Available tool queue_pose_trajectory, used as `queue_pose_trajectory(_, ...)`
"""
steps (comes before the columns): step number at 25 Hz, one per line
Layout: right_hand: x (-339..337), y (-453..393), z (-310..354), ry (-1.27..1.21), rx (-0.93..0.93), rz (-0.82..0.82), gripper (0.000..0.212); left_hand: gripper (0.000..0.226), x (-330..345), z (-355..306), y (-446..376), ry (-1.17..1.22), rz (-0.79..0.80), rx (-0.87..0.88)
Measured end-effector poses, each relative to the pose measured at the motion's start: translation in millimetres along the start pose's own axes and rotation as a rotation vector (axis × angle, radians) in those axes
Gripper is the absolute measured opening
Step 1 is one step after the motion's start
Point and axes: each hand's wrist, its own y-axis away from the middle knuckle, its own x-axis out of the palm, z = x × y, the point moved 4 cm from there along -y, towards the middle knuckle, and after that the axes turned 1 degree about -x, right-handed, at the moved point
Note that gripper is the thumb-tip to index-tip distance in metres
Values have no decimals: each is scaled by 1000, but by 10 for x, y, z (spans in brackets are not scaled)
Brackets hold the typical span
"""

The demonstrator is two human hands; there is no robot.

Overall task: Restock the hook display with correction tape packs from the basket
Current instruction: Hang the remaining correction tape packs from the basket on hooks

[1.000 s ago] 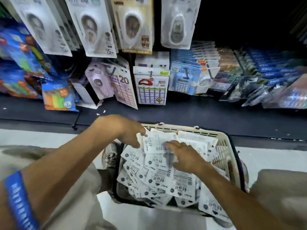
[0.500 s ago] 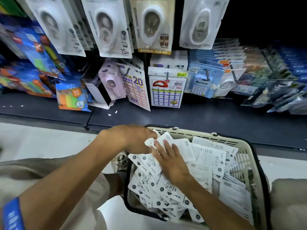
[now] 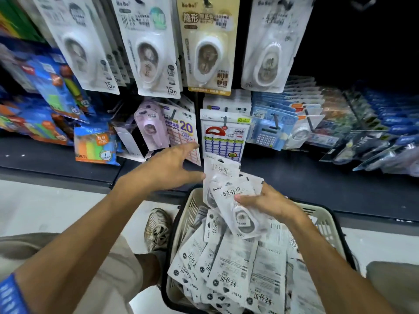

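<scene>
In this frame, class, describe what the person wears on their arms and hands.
Both forearms are bare, with no sleeves showing, and both the left hand and the right hand are gloveless. The left arm carries a blue wristband with pale markings too blurred to read.

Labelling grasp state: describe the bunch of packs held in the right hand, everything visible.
The bunch of packs is a few white, glossy plastic-fronted cards with black print, fanned and overlapping, roughly upright above the basket. The front one shows a white correction tape dispenser. The right hand grips them, thumb across the front. The left hand is spread beside them; contact unclear.
</scene>
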Motion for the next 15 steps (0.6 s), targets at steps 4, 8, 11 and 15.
queue_pose_trajectory(4, -270, 380, 560, -517, -141, 86, 70, 73, 63, -262, 56, 663, 54, 61)
queue_pose_trajectory(8, -252, 604, 940, -823, -138, 12, 48, 30, 285, -618, 188, 1125, 169, 94)
queue_pose_trajectory(11, -75, 677, 998, -915, -14, -42, 49, 22, 420, -746, 272, 1276, 156, -31)
queue_pose_trajectory(15, -91, 822, 1174, -814, -141, -145, 67, 24, 163, -780, 260, 1337, -33, -130)
